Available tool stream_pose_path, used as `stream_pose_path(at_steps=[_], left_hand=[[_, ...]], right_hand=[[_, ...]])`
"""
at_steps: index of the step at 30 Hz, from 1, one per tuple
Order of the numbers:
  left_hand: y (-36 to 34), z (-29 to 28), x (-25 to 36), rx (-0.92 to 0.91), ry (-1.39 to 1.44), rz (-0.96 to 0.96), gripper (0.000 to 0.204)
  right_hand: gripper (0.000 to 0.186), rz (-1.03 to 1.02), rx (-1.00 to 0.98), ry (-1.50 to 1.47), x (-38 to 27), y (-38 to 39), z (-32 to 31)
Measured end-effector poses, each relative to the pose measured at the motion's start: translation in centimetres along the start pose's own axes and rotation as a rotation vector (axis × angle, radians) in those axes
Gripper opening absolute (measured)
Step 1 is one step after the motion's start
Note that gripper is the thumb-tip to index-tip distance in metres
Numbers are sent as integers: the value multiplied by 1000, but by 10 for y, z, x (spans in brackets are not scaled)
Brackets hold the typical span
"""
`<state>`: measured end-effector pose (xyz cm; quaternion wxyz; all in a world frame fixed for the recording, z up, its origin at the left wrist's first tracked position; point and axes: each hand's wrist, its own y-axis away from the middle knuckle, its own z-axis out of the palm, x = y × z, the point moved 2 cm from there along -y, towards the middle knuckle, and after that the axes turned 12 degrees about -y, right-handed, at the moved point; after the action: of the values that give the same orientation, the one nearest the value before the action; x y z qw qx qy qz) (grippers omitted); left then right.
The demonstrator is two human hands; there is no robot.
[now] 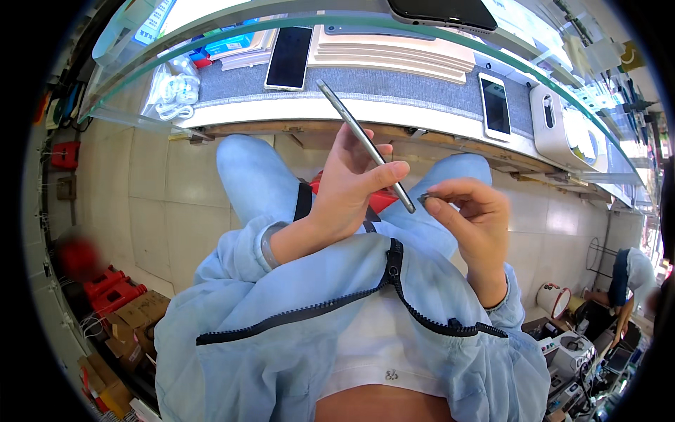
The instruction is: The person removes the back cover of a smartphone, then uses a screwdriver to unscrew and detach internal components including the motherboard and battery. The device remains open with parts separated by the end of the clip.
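A thin smartphone (342, 111) stands tilted, nearly edge-on, above my lap. My left hand (342, 184) is closed round it, with the thumb on the near side and the fingers behind. Just right of the phone's lower end, my right hand (472, 218) pinches a small dark piece (423, 199) between thumb and forefinger. That piece is too small to name and sits close beside the phone's end; whether they touch I cannot tell. The phone's screen and back are hardly visible at this angle.
Ahead is a glass-topped counter with a grey mat (232, 86). On it lie a dark-screened phone (289, 60), a white phone (495, 107), stacked flat boards (394, 60) and bagged white cables (176, 91). Another phone (443, 13) rests on the upper glass. Cardboard boxes (133, 320) stand at left; a person (636, 278) bends at far right.
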<state>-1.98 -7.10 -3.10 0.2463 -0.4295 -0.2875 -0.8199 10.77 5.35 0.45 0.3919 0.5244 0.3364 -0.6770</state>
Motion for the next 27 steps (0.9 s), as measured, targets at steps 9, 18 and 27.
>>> stream_pose_path(at_steps=[9, 18, 27], left_hand=[[-1, -3, 2, -21, -60, 113, 76], [-1, -3, 4, -33, -119, 164, 81], [-1, -1, 5, 13, -122, 209, 88]], right_hand=[[13, 34, 63, 6, 2, 1, 10], [15, 7, 21, 179, -9, -5, 16], [11, -241, 48, 430, -15, -7, 27]])
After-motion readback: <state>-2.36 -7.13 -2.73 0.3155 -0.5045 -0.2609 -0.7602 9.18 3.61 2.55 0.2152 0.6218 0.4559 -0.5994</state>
